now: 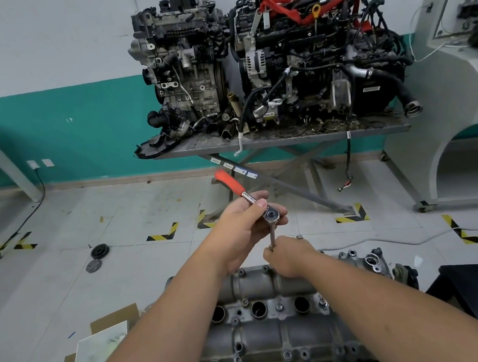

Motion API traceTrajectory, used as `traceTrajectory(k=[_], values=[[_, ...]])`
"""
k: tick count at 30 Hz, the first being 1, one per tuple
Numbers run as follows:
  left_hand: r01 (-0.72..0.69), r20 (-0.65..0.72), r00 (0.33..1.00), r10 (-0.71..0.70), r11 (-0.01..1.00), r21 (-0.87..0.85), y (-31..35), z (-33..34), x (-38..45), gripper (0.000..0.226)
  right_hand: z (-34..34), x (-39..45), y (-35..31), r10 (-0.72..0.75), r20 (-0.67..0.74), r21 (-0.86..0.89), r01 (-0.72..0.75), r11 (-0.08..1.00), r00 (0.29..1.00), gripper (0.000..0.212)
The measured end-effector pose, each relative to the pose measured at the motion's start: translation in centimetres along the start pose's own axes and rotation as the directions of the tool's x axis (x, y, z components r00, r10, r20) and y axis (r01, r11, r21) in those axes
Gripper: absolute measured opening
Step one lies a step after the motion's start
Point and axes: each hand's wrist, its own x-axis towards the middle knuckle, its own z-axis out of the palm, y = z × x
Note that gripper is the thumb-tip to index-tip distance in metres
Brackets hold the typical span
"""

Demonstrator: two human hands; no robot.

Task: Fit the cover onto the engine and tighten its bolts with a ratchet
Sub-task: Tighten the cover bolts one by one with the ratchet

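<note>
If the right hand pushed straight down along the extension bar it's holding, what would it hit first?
Most likely the far edge of the cover on the engine, directly under the right hand. The bar runs down from the ratchet into that hand, which hides its lower end, so whether it already sits on a bolt cannot be told.

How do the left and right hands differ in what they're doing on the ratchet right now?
The left hand wraps the ratchet at its head, just below the orange grip; the right hand pinches the extension lower down. Left sits higher, right lies close over the engine cover. Both hold the same tool.
</note>
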Motion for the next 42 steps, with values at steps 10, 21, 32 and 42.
traceTrajectory(k=[10,21,32,42], values=[[0.11,-0.134,0.986,-0.098,0.99,0.084,1.1,1.1,0.8,0.016,-0.1,-0.4,-0.2,0.003,0.005,0.014,-0.003,1.0,1.0,0.028],[0.019,-0.033,0.999,0.027,0.408,0.913,3.5,3.5,0.9,0.029,-0.1,-0.6,0.0,-0.008,0.035,0.043,0.007,0.999,0.999,0.03],[-0.225,0.346,0.753,0.56,-0.275,0.935,-1.1,2.7,-0.1,0.055,-0.9,-2.8,-0.3,-0.063,-0.086,0.197,0.079,0.977,0.994,0.034],[-0.159,-0.335,0.921,0.2,0.976,0.146,-4.1,4.9,0.1,0.043,-0.6,-0.7,0.0,-0.011,0.051,0.068,0.007,0.998,0.999,0.029]])
